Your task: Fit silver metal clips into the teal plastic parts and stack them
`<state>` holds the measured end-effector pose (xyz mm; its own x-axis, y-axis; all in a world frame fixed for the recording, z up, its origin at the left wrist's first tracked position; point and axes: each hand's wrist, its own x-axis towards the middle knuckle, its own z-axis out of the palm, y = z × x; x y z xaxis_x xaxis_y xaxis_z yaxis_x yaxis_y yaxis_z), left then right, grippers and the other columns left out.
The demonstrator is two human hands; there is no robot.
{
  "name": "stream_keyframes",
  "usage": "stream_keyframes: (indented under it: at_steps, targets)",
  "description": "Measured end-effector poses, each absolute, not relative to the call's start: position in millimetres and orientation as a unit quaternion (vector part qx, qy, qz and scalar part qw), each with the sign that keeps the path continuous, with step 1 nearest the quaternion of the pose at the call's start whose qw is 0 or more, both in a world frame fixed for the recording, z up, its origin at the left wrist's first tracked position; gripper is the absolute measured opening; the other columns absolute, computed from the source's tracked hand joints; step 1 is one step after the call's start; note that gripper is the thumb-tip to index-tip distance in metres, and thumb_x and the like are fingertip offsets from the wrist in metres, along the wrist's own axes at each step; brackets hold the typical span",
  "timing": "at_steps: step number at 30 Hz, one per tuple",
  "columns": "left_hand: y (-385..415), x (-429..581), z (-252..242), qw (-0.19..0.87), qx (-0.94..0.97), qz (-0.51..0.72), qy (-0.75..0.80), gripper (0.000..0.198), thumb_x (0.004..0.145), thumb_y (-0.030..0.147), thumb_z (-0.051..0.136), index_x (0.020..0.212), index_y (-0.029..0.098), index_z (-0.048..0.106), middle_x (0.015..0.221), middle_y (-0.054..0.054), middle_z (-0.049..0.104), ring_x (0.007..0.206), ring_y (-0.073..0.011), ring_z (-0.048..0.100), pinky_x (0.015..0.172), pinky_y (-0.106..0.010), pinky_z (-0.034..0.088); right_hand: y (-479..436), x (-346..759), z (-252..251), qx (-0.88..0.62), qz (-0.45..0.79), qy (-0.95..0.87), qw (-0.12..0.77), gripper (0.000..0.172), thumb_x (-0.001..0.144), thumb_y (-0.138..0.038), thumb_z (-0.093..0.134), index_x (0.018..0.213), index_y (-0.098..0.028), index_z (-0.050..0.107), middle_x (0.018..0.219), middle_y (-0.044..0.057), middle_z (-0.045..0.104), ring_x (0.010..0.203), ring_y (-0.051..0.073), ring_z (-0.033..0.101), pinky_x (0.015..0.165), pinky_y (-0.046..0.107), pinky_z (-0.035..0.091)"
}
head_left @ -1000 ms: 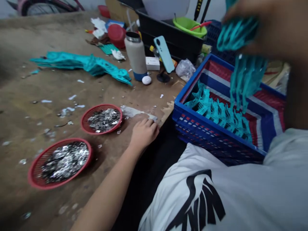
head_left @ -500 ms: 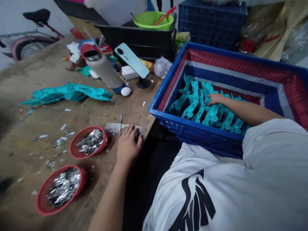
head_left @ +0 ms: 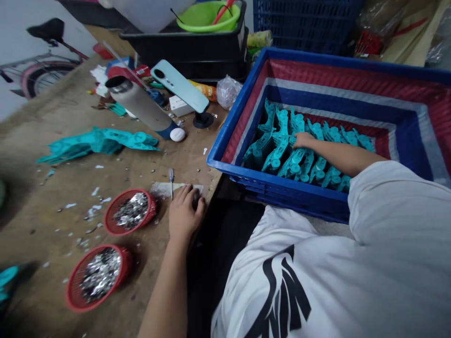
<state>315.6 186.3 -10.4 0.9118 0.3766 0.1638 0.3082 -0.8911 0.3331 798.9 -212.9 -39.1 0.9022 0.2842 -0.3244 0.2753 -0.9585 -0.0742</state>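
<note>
My right hand reaches into the blue crate, its fingers closed around the edge of one turquoise plastic part. Several more of these long, jagged turquoise parts stand on edge in a row beside it. My left hand lies palm down on the worktable's edge, fingers stretched out and holding nothing. Just ahead of its fingers are a small screwdriver and a clear plastic strip. Another turquoise part lies flat on the table, farther left.
Two red baskets of shiny metal pieces stand left of my left arm. A tumbler, a white round object and a phone on a stand are farther back. Behind them is a black bin.
The view has shifted a little, bringing a turquoise piece in at the lower left edge. My right hand stays among the parts in the crate; my left hand has hardly moved.
</note>
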Motion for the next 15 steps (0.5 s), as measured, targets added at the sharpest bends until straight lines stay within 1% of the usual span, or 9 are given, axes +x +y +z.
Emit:
stream_keyframes:
  at_steps: [3,6,10,13,15]
  targets:
    - [185,315,-10,0.156,0.964,0.113,0.184,0.067,0.122,0.057,0.049,0.153,0.011,0.087,0.18,-0.031,0.078,0.177,-0.0485,0.07,0.153,-0.07,0.055,-204,791,-34,-0.976,0.185,-0.119,-0.004,0.096,0.09,-0.04,0.114,0.18,-0.028,0.082,0.161,0.015,0.09,0.146,0.042,0.086,0.107,0.04,0.075]
    - [184,315,-9,0.15,0.965,0.11,0.186,0.07,0.122,0.057,0.047,0.153,0.009,0.087,0.179,-0.031,0.079,0.176,-0.0482,0.071,0.155,-0.068,0.054,-196,782,-29,-0.975,0.193,-0.107,-0.011,0.091,0.097,-0.035,0.11,0.183,-0.029,0.08,0.167,0.016,0.087,0.153,0.043,0.084,0.112,0.041,0.074]
    - [183,315,-10,0.151,0.963,0.106,0.195,0.069,0.122,0.058,0.048,0.153,0.011,0.087,0.18,-0.029,0.078,0.178,-0.0465,0.07,0.155,-0.066,0.054,-190,773,-23,-0.975,0.201,-0.092,-0.016,0.082,0.103,-0.036,0.107,0.18,-0.032,0.08,0.175,0.018,0.081,0.155,0.043,0.083,0.115,0.044,0.074]
    - [183,315,-10,0.15,0.963,0.113,0.192,0.066,0.121,0.058,0.049,0.151,0.014,0.088,0.179,-0.027,0.081,0.176,-0.0472,0.072,0.154,-0.068,0.055,-186,769,-18,-0.972,0.215,-0.087,-0.019,0.072,0.115,-0.042,0.1,0.18,-0.027,0.076,0.181,0.019,0.074,0.157,0.04,0.08,0.122,0.054,0.075]
    - [184,315,-10,0.149,0.964,0.119,0.186,0.067,0.12,0.057,0.049,0.15,0.012,0.088,0.177,-0.029,0.081,0.174,-0.0485,0.073,0.153,-0.07,0.055,-185,767,-16,-0.971,0.222,-0.086,-0.018,0.063,0.121,-0.045,0.095,0.177,-0.024,0.075,0.18,0.018,0.073,0.154,0.038,0.08,0.125,0.061,0.075]
